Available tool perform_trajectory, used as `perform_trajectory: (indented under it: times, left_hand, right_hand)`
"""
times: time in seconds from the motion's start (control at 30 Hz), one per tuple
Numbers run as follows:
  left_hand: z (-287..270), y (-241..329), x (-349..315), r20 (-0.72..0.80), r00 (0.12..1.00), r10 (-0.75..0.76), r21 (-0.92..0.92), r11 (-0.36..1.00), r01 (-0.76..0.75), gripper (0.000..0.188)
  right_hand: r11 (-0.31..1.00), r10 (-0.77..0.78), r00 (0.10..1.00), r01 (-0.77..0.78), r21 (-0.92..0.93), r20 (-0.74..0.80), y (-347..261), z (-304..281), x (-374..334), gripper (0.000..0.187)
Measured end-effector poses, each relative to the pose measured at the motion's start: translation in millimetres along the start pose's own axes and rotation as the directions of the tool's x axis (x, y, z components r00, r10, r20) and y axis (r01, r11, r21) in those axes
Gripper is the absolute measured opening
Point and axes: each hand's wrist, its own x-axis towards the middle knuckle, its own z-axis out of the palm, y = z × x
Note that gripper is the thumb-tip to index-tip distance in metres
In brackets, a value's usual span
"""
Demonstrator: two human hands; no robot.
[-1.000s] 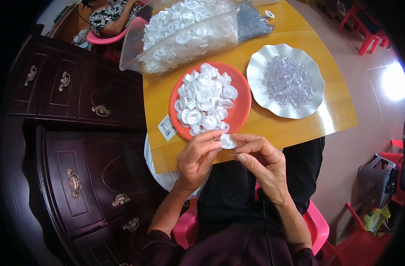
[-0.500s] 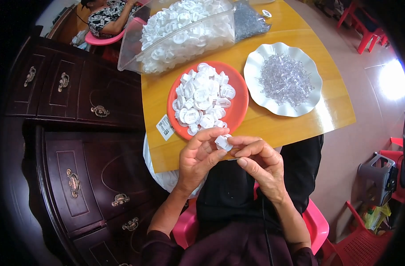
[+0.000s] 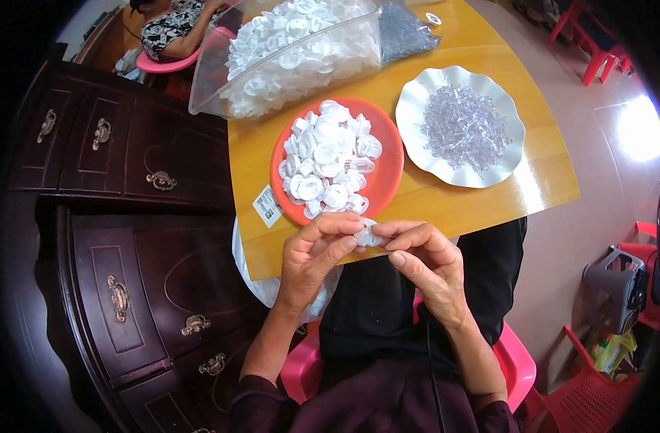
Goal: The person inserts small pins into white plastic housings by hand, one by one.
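Over the table's near edge, a small round white plastic part (image 3: pixel 368 232) is pinched between the thumb and fingers of my left hand (image 3: pixel 308 254). My right hand (image 3: pixel 430 268) is closed beside it, its forefinger tip at the part's right edge. A thin pale sliver (image 3: pixel 378 254) juts leftward from between the right thumb and fingers; its kind is too small to make out. Just beyond my hands, a red plate (image 3: pixel 389 162) bears a heap of similar white plastic parts (image 3: pixel 326 155). To its right, a white wavy-rimmed plate (image 3: pixel 411 148) carries many small clear plastic pieces (image 3: pixel 466 128).
At the back of the yellow table (image 3: pixel 539 155) stand a clear bin (image 3: pixel 207 94) full of white parts and a bag of grey pieces (image 3: pixel 406 35). A printed label (image 3: pixel 267 206) lies left of the red plate. Dark drawers (image 3: pixel 120 289) flank my left; another person (image 3: pixel 175 32) sits far left.
The white part has turned between my fingers, its round face now showing more. My left fingers have shifted slightly on it; the plates have not moved.
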Motion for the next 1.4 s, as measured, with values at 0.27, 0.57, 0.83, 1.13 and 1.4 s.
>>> perform_trajectory:
  times: [0.27, 0.57, 0.83, 1.13, 1.4]
  left_hand:
    - [10, 10, 0, -0.024, 0.993, -0.116, -0.143, 0.983, 0.111, 0.039]
    - [9, -2, 1, -0.002, 1.0, -0.007, 0.035, 0.999, 0.007, 0.042]
    - [12, -6, 2, 0.024, 0.999, 0.04, -0.041, 0.998, -0.039, 0.039]
    - [11, -10, 2, 0.022, 0.995, 0.1, 0.023, 0.995, -0.101, 0.041]
    - [14, -12, 0, 0.009, 0.983, 0.183, 0.203, 0.962, -0.181, 0.044]
  right_hand:
    - [0.963, -0.099, 0.995, 0.087, -0.255, -0.034, 2, 0, 1, 0.008]
    - [0.98, -0.09, 0.98, 0.056, -0.192, -0.175, 12, 7, 1, 0.008]
    - [0.985, -0.077, 0.975, 0.041, -0.17, -0.209, 12, 9, 1, 0.007]
    - [0.984, -0.046, 0.972, 0.005, -0.175, -0.232, 15, 9, -1, 0.008]
    - [0.986, -0.012, 0.971, -0.028, -0.162, -0.239, 14, 9, -3, 0.006]
